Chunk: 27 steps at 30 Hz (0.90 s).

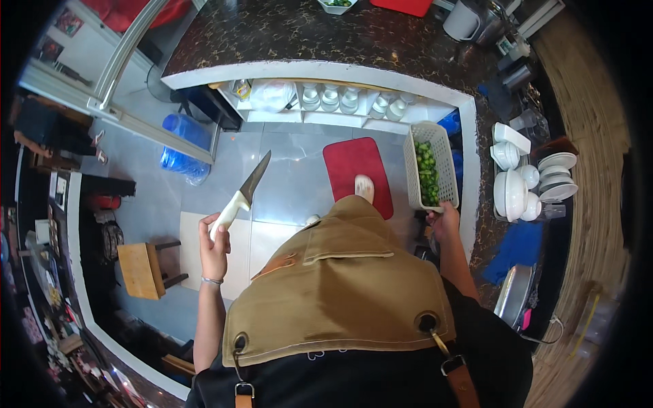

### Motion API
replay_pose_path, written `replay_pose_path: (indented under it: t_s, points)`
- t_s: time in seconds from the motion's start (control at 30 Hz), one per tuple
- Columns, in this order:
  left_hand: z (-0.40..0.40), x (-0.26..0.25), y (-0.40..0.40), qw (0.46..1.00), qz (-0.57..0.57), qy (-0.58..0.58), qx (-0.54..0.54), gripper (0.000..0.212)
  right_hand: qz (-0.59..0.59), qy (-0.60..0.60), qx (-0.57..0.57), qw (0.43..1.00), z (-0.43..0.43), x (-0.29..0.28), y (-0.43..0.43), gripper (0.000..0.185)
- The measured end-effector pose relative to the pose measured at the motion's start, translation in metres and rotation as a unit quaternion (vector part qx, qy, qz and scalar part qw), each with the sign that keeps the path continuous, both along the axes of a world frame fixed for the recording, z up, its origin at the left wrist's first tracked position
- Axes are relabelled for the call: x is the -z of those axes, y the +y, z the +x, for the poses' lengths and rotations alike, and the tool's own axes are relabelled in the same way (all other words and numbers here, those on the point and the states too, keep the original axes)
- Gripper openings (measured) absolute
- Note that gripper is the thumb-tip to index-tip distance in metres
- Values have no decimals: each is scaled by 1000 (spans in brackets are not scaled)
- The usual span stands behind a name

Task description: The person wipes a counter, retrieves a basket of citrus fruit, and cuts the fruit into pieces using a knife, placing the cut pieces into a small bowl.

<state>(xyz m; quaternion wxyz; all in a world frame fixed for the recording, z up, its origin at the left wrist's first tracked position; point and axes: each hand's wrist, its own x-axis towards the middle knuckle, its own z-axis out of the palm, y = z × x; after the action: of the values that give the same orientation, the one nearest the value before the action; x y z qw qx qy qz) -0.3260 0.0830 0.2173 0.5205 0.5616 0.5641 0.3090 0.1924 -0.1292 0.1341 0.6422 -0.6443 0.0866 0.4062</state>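
My left hand (pixel 213 247) grips the white handle of a kitchen knife (pixel 239 200), its blade angled up and away over the tiled floor. On the other side, my right hand (pixel 447 220) grasps the near end of a cream perforated plastic basket (pixel 454 171). Cut green vegetables (pixel 427 171), perhaps peppers or okra, lie inside it; I cannot tell which. The basket hangs beside the counter's inner edge. A tan apron (pixel 352 285) covers my front, and one of my feet stands on a red mat (pixel 352 158).
A dark marbled counter (pixel 306 35) runs ahead and along the right. Glass jugs (pixel 330 98) stand on the shelf beneath it. White bowls (pixel 510 194) and plates (pixel 558 173) are stacked at right. A wooden stool (pixel 140 270) stands at left. Another person (pixel 51 125) is at far left.
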Motion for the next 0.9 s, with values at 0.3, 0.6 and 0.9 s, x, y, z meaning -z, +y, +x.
replay_pose_path:
  t_s: [0.3, 0.6, 0.9]
  points:
    - [79, -4, 95, 996, 25, -83, 34, 24, -26, 17, 8, 999, 17, -3, 35, 32]
    - [172, -9, 171, 992, 38, -122, 25, 27, 144, 24, -107, 984, 106, -46, 260, 23]
    - [346, -3, 288, 994, 54, -75, -50, 26, 124, 59, -240, 961, 239, 2, 501, 66]
